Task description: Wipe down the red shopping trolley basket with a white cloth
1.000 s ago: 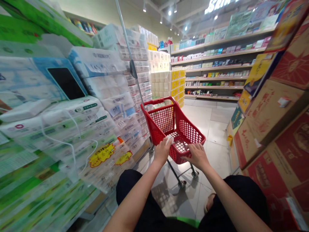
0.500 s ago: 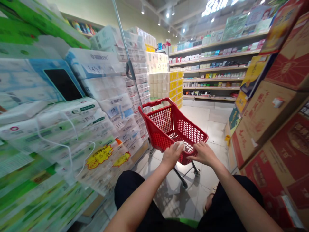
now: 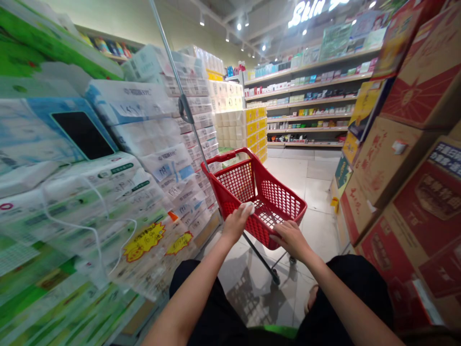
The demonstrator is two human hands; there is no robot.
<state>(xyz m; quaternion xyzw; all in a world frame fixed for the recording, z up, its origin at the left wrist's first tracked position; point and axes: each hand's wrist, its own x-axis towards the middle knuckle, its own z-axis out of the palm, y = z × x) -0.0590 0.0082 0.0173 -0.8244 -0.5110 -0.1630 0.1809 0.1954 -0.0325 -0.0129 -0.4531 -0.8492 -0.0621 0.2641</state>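
Note:
A red plastic shopping cart [image 3: 230, 204] with latticed basket walls stands in front of my knees, its basket bare inside. My left hand [image 3: 235, 225] is closed around a crumpled white wipe [image 3: 249, 207], which rests on the cart's near left rim. Whether it is tissue or cloth I cannot tell. Over the near right rim curl the fingers of my right hand [image 3: 292, 239], with the thumb on the outer side. A metal pole [image 3: 173, 62] with a grey clip rises beside the cart's far left corner.
Stacked tissue packs [image 3: 169, 158] line the left side, with a phone [image 3: 83, 134] and a white cable [image 3: 95, 230] on them. Cardboard cartons [image 3: 378, 163] rise on the right. Shelves of small goods [image 3: 306, 98] span the back, beyond the tiled floor [image 3: 288, 166].
My left hand has slid with the wipe leftward along the rim, away from my right hand. My right hand has also moved slightly left. The view has shifted a little.

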